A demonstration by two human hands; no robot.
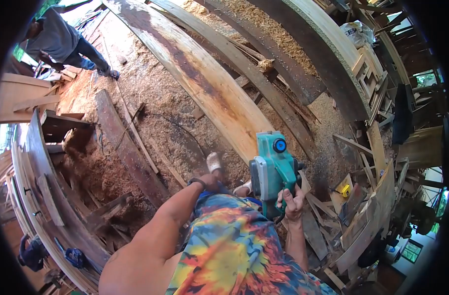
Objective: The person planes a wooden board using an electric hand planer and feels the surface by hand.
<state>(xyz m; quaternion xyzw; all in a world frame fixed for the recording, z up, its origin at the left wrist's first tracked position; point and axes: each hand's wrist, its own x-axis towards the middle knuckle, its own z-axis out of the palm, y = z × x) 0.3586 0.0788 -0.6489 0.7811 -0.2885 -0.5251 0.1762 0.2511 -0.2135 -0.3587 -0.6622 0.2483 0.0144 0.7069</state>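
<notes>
Closest to you, your tie-dye shirt (pixel 229 241) in yellow, red, orange and blue covers your torso, its soft cloth creased. Your right hand (pixel 291 200) is closed on the teal, boxy power planer (pixel 268 179), gripping its rear handle; the hard casing has a round blue-and-black knob and a pale grey side plate, while its underside is hidden from view. Your left hand (pixel 213 183), below a dark wristband (pixel 197 182), is down by your hip; its fingers are too blurred and tucked in for you to tell whether they are open or curled. Two pale shoes (pixel 213 162) show just past your waist, one partly covered by the shirt and planer. The planer is at the near end of the long, pale yellow wooden plank (pixel 200 83), streaked with dark reddish brown; whether they touch cannot be made out, and the plank's far end is cut off at the top. To its left, a rough brown board (pixel 128 145) lies on reddish, crumbly sawdust (pixel 155 98); to its right, dark curved planks (pixel 332 73) carry curly tan shavings. A small yellow object (pixel 345 190) among scraps is too small to identify. Farther off, a person in a grey shirt (pixel 55 37) stands at upper left, partly lost in the dark lens edge.
</notes>
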